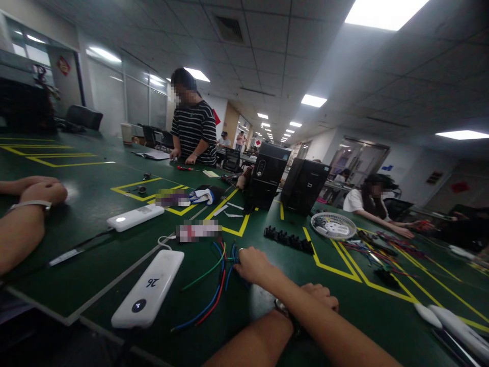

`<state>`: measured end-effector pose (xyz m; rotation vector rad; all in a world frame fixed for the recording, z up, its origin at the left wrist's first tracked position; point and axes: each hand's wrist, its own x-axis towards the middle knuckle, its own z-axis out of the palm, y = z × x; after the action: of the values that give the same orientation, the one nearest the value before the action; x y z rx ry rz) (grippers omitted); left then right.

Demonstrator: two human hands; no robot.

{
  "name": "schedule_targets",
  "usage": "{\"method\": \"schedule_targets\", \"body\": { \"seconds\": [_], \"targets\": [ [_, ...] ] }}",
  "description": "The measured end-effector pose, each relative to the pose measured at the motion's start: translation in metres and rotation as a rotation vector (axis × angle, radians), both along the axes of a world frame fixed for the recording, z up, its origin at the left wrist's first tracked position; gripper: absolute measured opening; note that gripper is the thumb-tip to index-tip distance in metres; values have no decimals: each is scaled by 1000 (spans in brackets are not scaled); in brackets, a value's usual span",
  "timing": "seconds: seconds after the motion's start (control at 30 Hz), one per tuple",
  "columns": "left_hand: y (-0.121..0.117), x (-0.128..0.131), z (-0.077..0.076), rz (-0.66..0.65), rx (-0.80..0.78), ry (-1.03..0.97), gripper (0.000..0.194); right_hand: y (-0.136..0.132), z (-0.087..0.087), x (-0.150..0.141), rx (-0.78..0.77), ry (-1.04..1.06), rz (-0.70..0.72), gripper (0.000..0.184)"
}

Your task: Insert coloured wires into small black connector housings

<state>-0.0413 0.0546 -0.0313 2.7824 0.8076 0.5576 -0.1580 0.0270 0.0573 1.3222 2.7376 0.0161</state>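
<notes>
My forearms cross over the green table. My right hand (pixel 254 266), at the left of the crossing, has its fingers closed round a bundle of electrical wires (pixel 219 285). Green, blue and red wire ends fan out to the left of the fingers. My left hand (pixel 323 296) rests to the right, beneath and beyond the right forearm, with a watch (pixel 284 310) on its wrist. Its fingers are curled; the palm side is hidden. A white power bank (pixel 151 288) marked 26 lies left of the wires, with a short white cable at its far end.
A second white device (pixel 135 218) with a cable lies near another person's hands (pixel 44 189). Ahead are a black rack (pixel 288 239), two black computer towers (pixel 267 176) and a white basket (pixel 333 226). More wires (pixel 376 250) lie right. A person in stripes (pixel 194 127) stands across the table.
</notes>
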Motion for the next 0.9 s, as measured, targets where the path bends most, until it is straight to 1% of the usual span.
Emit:
{"method": "schedule_targets", "body": {
  "seconds": [0.17,0.27,0.37,0.53,0.7,0.8,0.9],
  "targets": [
    [0,1,6,2,-58,33,17,0,0,9,58,69,-11,31],
    [-1,0,8,16,-63,23,17,1,-2,15,30,119,-20,32],
    [-3,-1,10,23,-62,20,18,3,-4,20,12,156,-46,29],
    [-4,-3,14,18,-76,25,17,4,-5,23,36,103,-21,22],
    [-2,-3,12,9,-118,19,15,4,-5,22,12,77,-12,23],
    [-1,-3,9,2,-112,-14,14,4,-7,23,-12,91,-15,22],
    [-4,-4,11,5,-90,-22,15,2,-9,25,-20,139,-7,21]
  ]
}}
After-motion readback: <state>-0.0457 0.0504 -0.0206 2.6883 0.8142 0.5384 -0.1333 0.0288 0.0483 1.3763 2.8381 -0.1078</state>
